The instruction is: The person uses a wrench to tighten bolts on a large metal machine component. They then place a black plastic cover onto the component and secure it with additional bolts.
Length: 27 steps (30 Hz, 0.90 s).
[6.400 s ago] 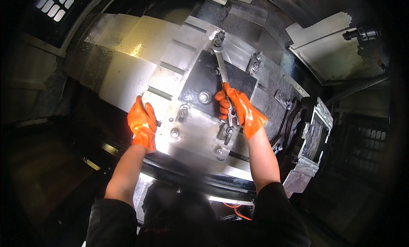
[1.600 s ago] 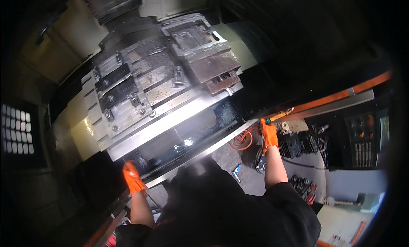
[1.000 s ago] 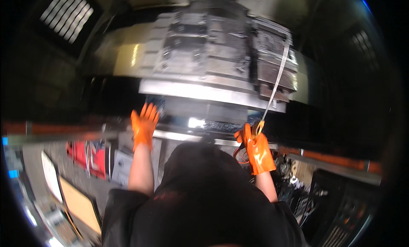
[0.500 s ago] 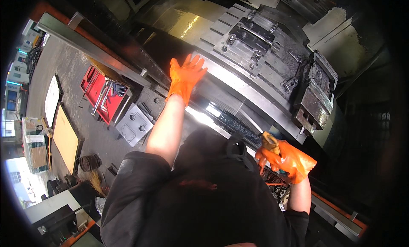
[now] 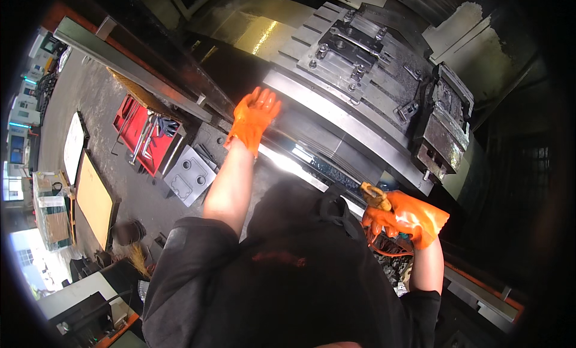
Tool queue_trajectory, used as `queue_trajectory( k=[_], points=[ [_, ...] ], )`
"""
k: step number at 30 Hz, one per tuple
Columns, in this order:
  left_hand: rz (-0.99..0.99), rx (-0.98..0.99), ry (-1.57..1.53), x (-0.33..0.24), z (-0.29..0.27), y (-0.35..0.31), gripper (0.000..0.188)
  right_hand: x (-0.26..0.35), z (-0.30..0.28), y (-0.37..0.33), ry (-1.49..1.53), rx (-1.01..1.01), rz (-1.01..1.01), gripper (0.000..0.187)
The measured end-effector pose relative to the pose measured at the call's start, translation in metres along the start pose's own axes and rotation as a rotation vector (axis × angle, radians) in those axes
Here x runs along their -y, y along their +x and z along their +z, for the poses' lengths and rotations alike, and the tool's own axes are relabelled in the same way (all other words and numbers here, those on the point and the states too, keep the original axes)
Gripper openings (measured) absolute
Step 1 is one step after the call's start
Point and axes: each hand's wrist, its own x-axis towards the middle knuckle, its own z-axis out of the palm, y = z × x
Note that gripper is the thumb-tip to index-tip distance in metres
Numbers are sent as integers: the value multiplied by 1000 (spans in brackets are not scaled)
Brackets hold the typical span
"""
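My left hand point(image 5: 254, 117), in an orange rubber glove, hovers by the left end of the machine table's bright front edge point(image 5: 336, 117). Its fingers are bent a little and hold nothing. A yellow air blow gun point(image 5: 376, 196) is gripped in my right hand point(image 5: 408, 219), gloved the same way, just in front of the machine. An orange hose point(image 5: 387, 251) hangs below that hand. On the slotted metal table lies a dark clamped block point(image 5: 354, 45) with several bolts and a wrench point(image 5: 354, 40) across it.
At the table's right end stands a heavy vise-like block point(image 5: 441, 144), with metal chips around it. A red tool tray point(image 5: 157, 153) and a grey plate with holes point(image 5: 189, 175) are to my left. An orange-edged rail point(image 5: 138, 72) runs along the upper left.
My left hand has drawn back slightly toward me and its spread fingers have bent. My right hand has shifted a little, and the blow gun has tipped leftward.
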Motion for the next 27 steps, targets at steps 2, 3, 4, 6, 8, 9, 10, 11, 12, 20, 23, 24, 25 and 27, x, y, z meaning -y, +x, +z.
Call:
queue_trajectory(
  k=[2, 3, 4, 6, 8, 9, 10, 11, 12, 20, 23, 24, 25, 27],
  points=[
    [61, 164, 162, 0, -25, 1, 56, -9, 2, 10, 24, -131, 26, 30],
    [93, 253, 240, 0, -27, -1, 60, -11, 0, 13, 33, -202, 37, 30],
    [73, 280, 252, -4, -30, -4, 65, -6, 1, 13, 28, -275, 51, 27],
    [51, 266, 285, -6, -28, -6, 62, 5, 7, 5, 93, -141, 15, 26],
    [13, 266, 303, 1, -24, -14, 59, -16, 4, 8, 96, -162, 3, 27],
    [-15, 286, 309, 3, -16, -17, 58, -23, -4, 12, 133, -266, 98, 33],
    [-54, 290, 399, 8, -15, -20, 58, -50, -9, 17, 283, -437, 12, 35],
    [-82, 297, 492, 3, -25, -22, 58, -73, -16, 16, 421, -609, -88, 37],
    [-97, 266, 629, -8, -45, -20, 59, -74, -32, 5, 443, -666, -42, 38],
    [-407, -409, 1711, -58, -290, -35, 14, -129, -150, -19, 591, -942, 66, 43],
    [-500, -521, 1484, -53, -354, -101, 16, -120, -178, -14, 490, -917, 126, 37],
    [-488, -552, 1417, -52, -363, -116, 16, -115, -187, -13, 449, -907, 159, 35],
    [-469, -583, 1360, -49, -369, -130, 17, -116, -196, -10, 419, -897, 135, 35],
    [-428, -604, 1289, -41, -372, -138, 19, -127, -215, 2, 360, -877, 96, 36]
  ],
)
